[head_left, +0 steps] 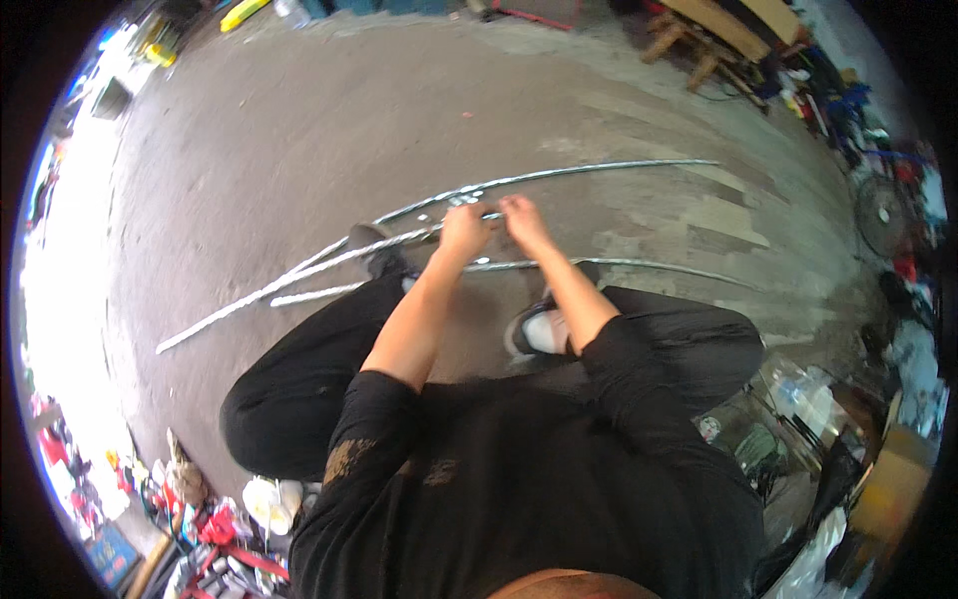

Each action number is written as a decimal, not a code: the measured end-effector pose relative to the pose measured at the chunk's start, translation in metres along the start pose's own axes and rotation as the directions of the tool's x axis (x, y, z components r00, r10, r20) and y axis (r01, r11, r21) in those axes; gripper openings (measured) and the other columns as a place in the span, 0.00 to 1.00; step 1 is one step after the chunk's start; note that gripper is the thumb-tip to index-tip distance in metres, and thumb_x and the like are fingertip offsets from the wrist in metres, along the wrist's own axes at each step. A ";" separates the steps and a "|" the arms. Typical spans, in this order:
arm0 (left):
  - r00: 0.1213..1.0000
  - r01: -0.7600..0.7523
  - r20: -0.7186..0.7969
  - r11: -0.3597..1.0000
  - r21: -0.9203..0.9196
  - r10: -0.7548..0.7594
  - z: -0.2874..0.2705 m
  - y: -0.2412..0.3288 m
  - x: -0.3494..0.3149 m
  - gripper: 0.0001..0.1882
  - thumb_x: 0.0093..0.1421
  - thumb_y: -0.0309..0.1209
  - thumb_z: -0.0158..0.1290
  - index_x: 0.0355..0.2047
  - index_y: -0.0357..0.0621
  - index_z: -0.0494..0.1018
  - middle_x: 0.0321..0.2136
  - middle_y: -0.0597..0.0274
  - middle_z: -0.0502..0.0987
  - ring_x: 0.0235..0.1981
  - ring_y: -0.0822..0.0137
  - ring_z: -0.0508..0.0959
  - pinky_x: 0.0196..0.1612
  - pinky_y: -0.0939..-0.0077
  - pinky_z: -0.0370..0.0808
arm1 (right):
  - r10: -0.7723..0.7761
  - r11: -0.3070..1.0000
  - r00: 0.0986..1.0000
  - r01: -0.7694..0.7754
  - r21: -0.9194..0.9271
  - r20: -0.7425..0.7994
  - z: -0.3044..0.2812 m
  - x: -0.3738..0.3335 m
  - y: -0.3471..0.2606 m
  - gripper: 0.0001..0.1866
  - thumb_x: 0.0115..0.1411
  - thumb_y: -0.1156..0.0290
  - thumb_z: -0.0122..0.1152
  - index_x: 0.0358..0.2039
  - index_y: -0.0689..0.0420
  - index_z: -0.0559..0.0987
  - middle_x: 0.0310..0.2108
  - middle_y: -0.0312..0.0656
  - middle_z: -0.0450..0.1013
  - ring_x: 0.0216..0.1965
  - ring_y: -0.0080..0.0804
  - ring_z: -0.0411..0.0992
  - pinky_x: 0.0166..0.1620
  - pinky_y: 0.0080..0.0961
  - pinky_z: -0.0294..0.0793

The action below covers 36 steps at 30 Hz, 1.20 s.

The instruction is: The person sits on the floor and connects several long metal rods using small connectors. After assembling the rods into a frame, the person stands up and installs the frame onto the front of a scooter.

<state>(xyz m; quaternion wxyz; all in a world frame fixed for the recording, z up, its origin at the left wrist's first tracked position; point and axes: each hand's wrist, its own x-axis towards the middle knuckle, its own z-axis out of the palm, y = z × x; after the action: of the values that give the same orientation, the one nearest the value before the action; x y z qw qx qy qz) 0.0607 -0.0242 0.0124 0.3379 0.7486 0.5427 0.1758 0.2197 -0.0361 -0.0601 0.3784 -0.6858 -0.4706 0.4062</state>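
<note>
I squat over a concrete floor with both arms stretched forward. My left hand (465, 232) is closed around a long silvery metal rod (299, 274), close to its right end; the rod slants down to the floor at the left. Beside it, my right hand (521, 221) pinches at the rod's tip, and whatever lies between its fingers is too small to make out. Just beyond my hands lie several small shiny metal pieces (467, 200). A second long rod (569, 171) lies past them, and a third rod (639, 263) runs nearer, by my feet.
At the far right stands a wooden bench (711, 45), with a fan (883, 215) nearer along that side. Mixed clutter and a cardboard box (893, 479) crowd the lower right. More loose items, including a red strap (254, 561), fill the lower left.
</note>
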 end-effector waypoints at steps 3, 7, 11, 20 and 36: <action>0.999 0.035 -0.017 0.999 0.000 -0.035 -0.007 -0.013 -0.006 0.18 0.52 0.43 0.63 0.41 0.48 0.83 0.32 0.48 0.82 0.35 0.48 0.82 0.43 0.56 0.77 | 0.300 0.945 0.910 -0.325 0.042 0.287 0.000 -0.011 -0.046 0.24 0.66 0.50 0.54 0.40 0.62 0.79 0.32 0.41 0.76 0.35 0.28 0.74 0.37 0.28 0.74; 1.000 0.015 -0.010 0.999 0.049 -0.014 -0.006 -0.009 -0.002 0.17 0.51 0.39 0.63 0.40 0.46 0.82 0.34 0.48 0.82 0.37 0.48 0.81 0.44 0.58 0.76 | 0.065 0.951 0.974 -0.127 0.280 0.219 -0.003 -0.018 -0.036 0.18 0.66 0.57 0.55 0.44 0.60 0.77 0.36 0.39 0.75 0.34 0.25 0.72 0.36 0.26 0.73; 0.995 -0.088 -0.043 0.996 0.015 0.089 -0.001 -0.003 0.000 0.15 0.50 0.36 0.61 0.38 0.45 0.83 0.33 0.46 0.81 0.37 0.47 0.81 0.44 0.57 0.76 | 0.080 0.997 0.995 -0.079 -0.018 0.061 0.000 -0.009 -0.025 0.22 0.66 0.53 0.53 0.41 0.61 0.80 0.37 0.46 0.79 0.41 0.35 0.75 0.46 0.34 0.73; 1.000 -0.003 -0.023 1.000 0.025 0.004 -0.003 -0.001 -0.001 0.15 0.49 0.34 0.63 0.39 0.46 0.83 0.33 0.47 0.82 0.37 0.47 0.81 0.44 0.58 0.76 | 0.036 0.992 0.994 -0.049 0.119 0.103 0.004 -0.003 -0.012 0.20 0.63 0.59 0.52 0.46 0.60 0.77 0.40 0.47 0.78 0.43 0.38 0.75 0.48 0.35 0.73; 1.000 -0.008 -0.009 1.000 -0.021 0.008 -0.008 -0.018 -0.001 0.16 0.49 0.33 0.63 0.40 0.43 0.82 0.35 0.46 0.82 0.39 0.47 0.81 0.45 0.60 0.76 | 0.154 0.952 0.948 -0.218 0.214 0.280 -0.005 -0.016 -0.052 0.22 0.65 0.52 0.54 0.43 0.60 0.80 0.34 0.45 0.78 0.36 0.34 0.75 0.40 0.33 0.73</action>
<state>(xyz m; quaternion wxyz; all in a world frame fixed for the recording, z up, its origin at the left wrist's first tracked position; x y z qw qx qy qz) 0.0426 -0.0191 0.0056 0.3425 0.7463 0.5394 0.1863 0.2032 -0.0381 -0.0079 0.3540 -0.6170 -0.3959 0.5808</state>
